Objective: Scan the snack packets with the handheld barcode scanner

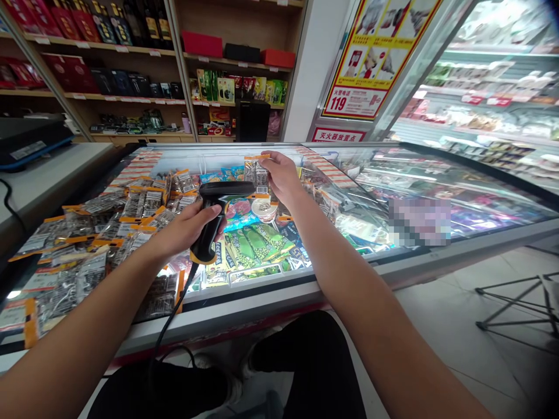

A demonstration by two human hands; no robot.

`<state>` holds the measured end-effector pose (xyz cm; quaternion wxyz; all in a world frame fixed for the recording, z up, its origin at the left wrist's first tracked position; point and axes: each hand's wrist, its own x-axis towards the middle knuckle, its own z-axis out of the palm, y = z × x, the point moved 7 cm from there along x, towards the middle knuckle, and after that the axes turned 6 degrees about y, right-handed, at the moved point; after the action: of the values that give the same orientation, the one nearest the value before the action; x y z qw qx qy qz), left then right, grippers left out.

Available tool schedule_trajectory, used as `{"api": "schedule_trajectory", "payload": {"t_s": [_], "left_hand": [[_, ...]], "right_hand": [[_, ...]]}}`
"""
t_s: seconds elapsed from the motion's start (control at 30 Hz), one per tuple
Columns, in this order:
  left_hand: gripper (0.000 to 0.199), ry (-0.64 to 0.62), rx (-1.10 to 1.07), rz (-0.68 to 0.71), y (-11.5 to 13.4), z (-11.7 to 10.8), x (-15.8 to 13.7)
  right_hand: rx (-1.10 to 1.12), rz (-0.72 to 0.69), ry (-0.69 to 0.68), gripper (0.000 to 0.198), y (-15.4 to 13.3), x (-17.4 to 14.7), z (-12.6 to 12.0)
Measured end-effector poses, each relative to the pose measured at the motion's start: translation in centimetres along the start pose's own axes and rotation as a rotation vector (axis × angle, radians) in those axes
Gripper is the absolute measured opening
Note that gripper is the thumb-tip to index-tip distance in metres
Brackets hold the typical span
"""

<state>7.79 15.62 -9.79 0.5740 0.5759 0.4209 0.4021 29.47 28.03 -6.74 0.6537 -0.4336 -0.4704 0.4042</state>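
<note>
The scanner (227, 188) looks smooth plastic, the packet (261, 179) glossy film, the shelving (240, 18) matt wood.

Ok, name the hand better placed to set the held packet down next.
Probably the right hand: it pinches the packet near its top, while the left hand is wrapped around the scanner.

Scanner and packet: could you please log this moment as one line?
left hand: holds scanner | right hand: holds up packet | scanner: head faces packet | other packets: piled on freezer
</note>
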Motion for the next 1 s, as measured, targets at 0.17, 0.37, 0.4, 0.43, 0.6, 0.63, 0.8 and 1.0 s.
{"api": "schedule_trajectory", "payload": {"t_s": [0.17,0.37,0.4,0.43,0.6,0.63,0.8,1.0], "left_hand": [[0.028,0.133,-0.031,0.036,0.9,-1.0,0.1],[0.027,0.333,-0.093,0.094,2.7,-3.2,0.0],[0.027,0.359,-0.098,0.1,3.0,-3.5,-0.1],[0.026,0.377,-0.104,0.103,3.1,-3.7,-0.1],[0.024,0.42,-0.115,0.101,3.0,-4.1,0.1],[0.023,0.417,-0.113,0.105,2.9,-4.1,0.2],[0.022,0.379,-0.074,0.08,2.3,-3.6,0.5],[0.019,0.372,-0.055,0.074,2.3,-3.4,0.5]], "right_hand": [[-0.587,-0.224,0.083,0.022,-1.7,1.0,-2.8],[-1.178,-0.447,0.174,0.05,-2.3,0.2,-2.8],[-1.143,-0.48,0.101,0.049,-1.8,-0.5,-1.4],[-1.083,-0.495,-0.01,0.048,-1.1,-1.3,0.3],[-0.983,-0.289,-0.472,0.073,4.1,-5.3,7.4],[-1.008,-0.241,-0.487,0.079,4.8,-5.5,8.0],[-0.896,-0.114,-0.456,0.089,5.5,-4.8,8.3],[-0.58,-0.003,-0.476,0.084,4.8,-5.2,7.8]]}}
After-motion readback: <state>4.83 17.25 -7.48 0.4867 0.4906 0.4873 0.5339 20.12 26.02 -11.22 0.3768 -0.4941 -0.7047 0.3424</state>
